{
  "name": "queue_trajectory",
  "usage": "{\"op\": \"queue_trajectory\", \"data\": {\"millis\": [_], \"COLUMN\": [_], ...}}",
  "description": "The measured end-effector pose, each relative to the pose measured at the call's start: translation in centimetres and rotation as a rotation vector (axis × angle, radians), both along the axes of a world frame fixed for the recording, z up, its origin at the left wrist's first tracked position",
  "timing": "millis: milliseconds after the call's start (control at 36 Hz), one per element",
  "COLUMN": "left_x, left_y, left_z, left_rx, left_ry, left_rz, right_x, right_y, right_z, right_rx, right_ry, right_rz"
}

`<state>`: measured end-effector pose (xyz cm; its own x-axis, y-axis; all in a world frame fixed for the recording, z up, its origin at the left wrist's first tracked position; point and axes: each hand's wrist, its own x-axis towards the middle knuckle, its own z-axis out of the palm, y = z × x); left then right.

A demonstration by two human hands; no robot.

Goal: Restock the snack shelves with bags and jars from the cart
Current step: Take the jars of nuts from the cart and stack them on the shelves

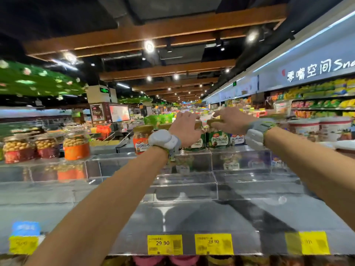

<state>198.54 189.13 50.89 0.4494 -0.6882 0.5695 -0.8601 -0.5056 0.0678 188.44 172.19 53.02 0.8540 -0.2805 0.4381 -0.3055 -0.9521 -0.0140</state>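
At the back of the clear tiered shelf (192,191) stands a row of gold-lidded nut jars: a cashews jar (141,141), two green pistachios jars and an almonds jar (237,140). My left hand (185,129) curls over the top of the left pistachios jar (196,144) and hides most of it. My right hand (233,121) pinches the lid of the right pistachios jar (219,140) between thumb and fingers. Both jars stand upright on the top tier. Both wrists wear grey bands. The cart is out of view.
Wide nut jars with red and orange labels (75,148) stand at the left on the same tier. White tubs (305,127) sit at the right. Yellow price tags (164,244) line the front edge. The lower acrylic steps hold nothing. A snack wall shelf (326,100) runs along the right.
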Motion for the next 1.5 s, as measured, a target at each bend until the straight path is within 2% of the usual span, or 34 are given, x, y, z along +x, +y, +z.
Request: {"op": "queue_trajectory", "data": {"millis": [111,222,444,778,1028,1167,1500], "left_x": [2.7,4.3,6.1,7.3,6.7,6.6,6.5], "left_y": [-1.6,-2.4,-4.0,-4.1,-3.5,-3.5,-3.3], "left_z": [-0.4,-0.8,-0.5,0.7,0.9,0.6,0.1], "left_rx": [0.021,0.101,0.058,0.15,0.166,0.149,0.055], "left_ry": [-0.017,-0.019,-0.097,-0.077,-0.075,-0.113,-0.077], "left_rz": [0.029,0.035,0.031,-0.027,-0.064,-0.045,-0.082], "right_x": [2.0,2.9,4.0,4.2,4.4,4.5,4.0], "right_y": [-1.5,-2.4,-3.6,-3.5,-3.7,-4.0,-3.3], "right_z": [-0.3,-0.4,-0.1,-0.8,-1.2,-1.4,-1.3], "right_rx": [0.015,-0.046,-0.01,0.184,0.203,0.212,0.206], "right_ry": [0.008,-0.01,-0.044,-0.102,-0.094,-0.097,-0.067], "right_rz": [0.087,0.057,0.081,0.162,0.137,0.133,0.156]}}
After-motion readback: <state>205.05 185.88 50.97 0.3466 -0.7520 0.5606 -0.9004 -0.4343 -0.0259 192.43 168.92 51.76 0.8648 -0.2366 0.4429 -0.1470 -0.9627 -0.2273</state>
